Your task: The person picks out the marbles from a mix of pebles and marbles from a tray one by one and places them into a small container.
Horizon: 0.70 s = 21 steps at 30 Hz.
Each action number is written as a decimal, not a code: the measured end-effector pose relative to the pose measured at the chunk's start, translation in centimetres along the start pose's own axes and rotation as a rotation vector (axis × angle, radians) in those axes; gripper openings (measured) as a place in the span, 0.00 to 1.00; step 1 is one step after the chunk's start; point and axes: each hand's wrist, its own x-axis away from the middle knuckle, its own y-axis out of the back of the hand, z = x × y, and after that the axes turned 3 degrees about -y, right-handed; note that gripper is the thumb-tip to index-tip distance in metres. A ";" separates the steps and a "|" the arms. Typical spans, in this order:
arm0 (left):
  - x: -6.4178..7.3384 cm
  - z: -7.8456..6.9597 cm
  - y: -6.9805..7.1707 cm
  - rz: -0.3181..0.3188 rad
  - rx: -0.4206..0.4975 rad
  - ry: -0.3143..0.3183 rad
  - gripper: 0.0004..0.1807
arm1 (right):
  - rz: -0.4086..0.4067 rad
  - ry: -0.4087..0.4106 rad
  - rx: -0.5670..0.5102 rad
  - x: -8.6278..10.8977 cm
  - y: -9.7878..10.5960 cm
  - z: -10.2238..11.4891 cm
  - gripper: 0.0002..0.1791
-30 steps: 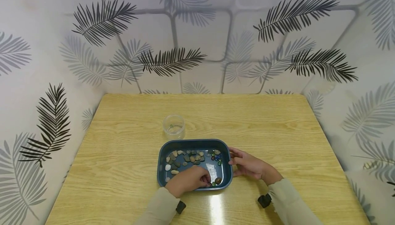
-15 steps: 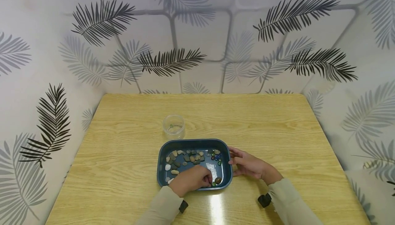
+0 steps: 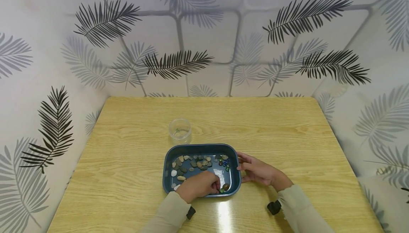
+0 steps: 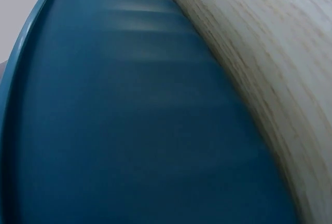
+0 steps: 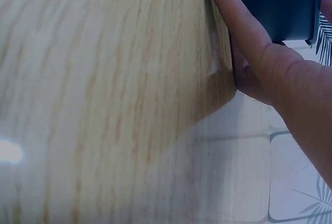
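Observation:
A dark blue rectangular tray (image 3: 204,175) holds pebbles (image 3: 193,163) and glass marbles (image 3: 225,163). My left hand (image 3: 199,185) reaches over its near rim, fingers bent down toward the tray floor. A green marble (image 3: 222,190) and a brown round stone (image 3: 226,187) lie just right of those fingertips. Whatever is under the left fingers is hidden; I cannot tell if they pinch anything. The left wrist view is filled by the tray's outer wall (image 4: 140,105). At the tray's right end, my right hand (image 3: 257,170) rests with extended, spread fingers; its thumb (image 5: 244,22) lies straight along the wall.
Behind the tray stands a clear round container (image 3: 180,132) with a small green thing inside. All of this is on a wood-grain table (image 3: 271,126), with leaf-patterned walls (image 3: 204,48) rising at its back and sides.
My left hand has shifted slightly right inside the tray, and a small reddish marble once visible at its fingertips is now covered. The right hand and tray have stayed put.

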 end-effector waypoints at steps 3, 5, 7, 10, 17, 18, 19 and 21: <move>0.1 0.1 0.0 0.000 -0.011 -0.009 0.03 | -0.007 -0.003 0.005 0.0 -0.1 0.0 0.37; 0.1 0.1 0.0 -0.001 -0.012 -0.008 0.03 | -0.012 -0.005 0.008 0.0 -0.2 0.0 0.38; 0.2 0.2 0.0 -0.002 -0.004 -0.005 0.03 | -0.012 -0.005 0.008 0.0 -0.2 0.0 0.38; 0.2 0.4 0.0 -0.008 0.010 -0.003 0.03 | -0.015 -0.007 0.009 0.0 0.0 -0.2 0.38; 0.7 1.1 0.2 -0.042 0.092 -0.006 0.02 | -0.013 -0.007 0.024 -0.1 0.2 -0.3 0.37; 0.7 1.2 0.3 -0.051 0.106 -0.009 0.02 | -0.011 -0.006 0.025 -0.1 0.1 -0.3 0.37; 0.8 1.3 0.4 -0.060 0.121 -0.012 0.02 | -0.009 -0.004 0.023 -0.1 0.1 -0.3 0.37; 1.0 1.4 0.7 -0.083 0.142 -0.023 0.02 | -0.005 -0.001 0.019 -0.1 0.1 -0.3 0.38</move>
